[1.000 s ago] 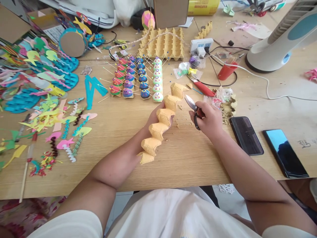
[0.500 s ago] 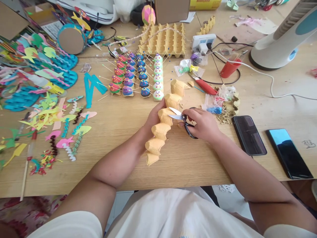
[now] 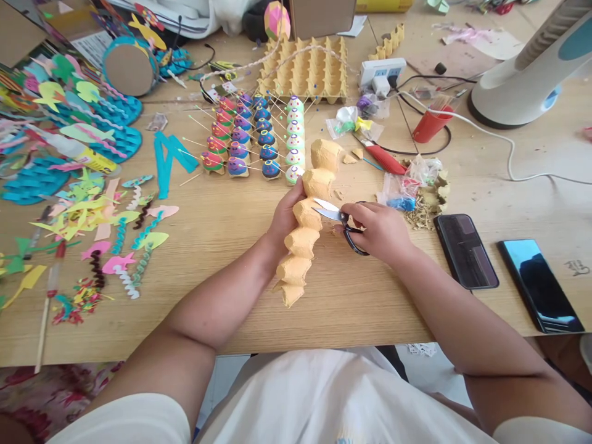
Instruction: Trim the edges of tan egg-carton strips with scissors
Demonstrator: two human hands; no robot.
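Note:
A yellow-orange strip of egg carton cups (image 3: 300, 242) is raised over the table, slanting from upper right to lower left. My left hand (image 3: 284, 216) is closed around its left side, with most of the fingers hidden behind the strip. In my right hand (image 3: 382, 228) is a pair of black-handled scissors (image 3: 329, 213), fingers through the loops. The blades are parted and their tips are at the right edge of a middle cup. A small cut-off carton scrap (image 3: 349, 159) lies beside the strip's top end.
Rows of painted carton caterpillars (image 3: 238, 151) stand behind my hands, with a whole egg tray (image 3: 303, 71) beyond. Paper and pipe-cleaner fish (image 3: 123, 264) spread at left. To the right are a red cup (image 3: 432, 125), a power strip (image 3: 383, 71) and two phones (image 3: 467, 251) (image 3: 541, 287).
A carton scrap has come off the strip's top end and lies on the table. The strip has turned slightly, its lower end shifting right. The scissors stay at the same cup.

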